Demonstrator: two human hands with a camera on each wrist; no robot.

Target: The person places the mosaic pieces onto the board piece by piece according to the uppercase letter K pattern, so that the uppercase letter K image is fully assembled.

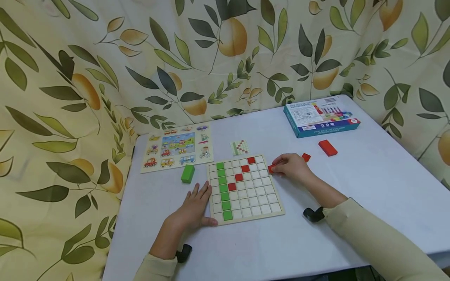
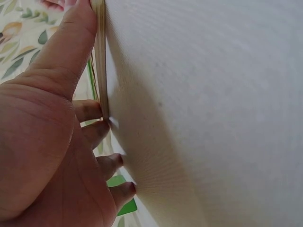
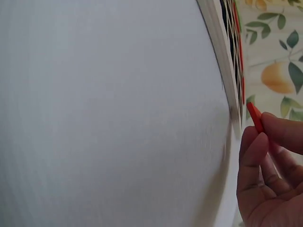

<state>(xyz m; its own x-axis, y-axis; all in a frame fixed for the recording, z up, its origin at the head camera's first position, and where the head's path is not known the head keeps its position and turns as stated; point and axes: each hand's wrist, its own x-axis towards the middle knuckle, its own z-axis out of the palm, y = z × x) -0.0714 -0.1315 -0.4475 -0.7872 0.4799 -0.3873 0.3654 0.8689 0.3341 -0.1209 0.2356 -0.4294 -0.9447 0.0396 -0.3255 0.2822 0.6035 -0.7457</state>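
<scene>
A square wooden grid board (image 1: 252, 192) lies on the white table. One of its columns holds green tiles (image 1: 224, 188), and red tiles (image 1: 239, 177) step diagonally up to the right. My left hand (image 1: 193, 208) rests along the board's left edge, its fingers extended and its thumb at the near corner. Just off the board's upper right edge, my right hand (image 1: 292, 168) pinches a small red tile (image 3: 255, 117) between thumb and fingertips. Behind that hand lies another red piece (image 1: 306, 157), partly hidden.
A green block (image 1: 188, 173) sits left of the board, beside a picture puzzle board (image 1: 207, 156). Beyond the grid lies a small pattern card (image 1: 240, 147). Toward the right are a red block (image 1: 327, 148) and a blue-sided box (image 1: 320, 117). Patterned curtains hang behind the table.
</scene>
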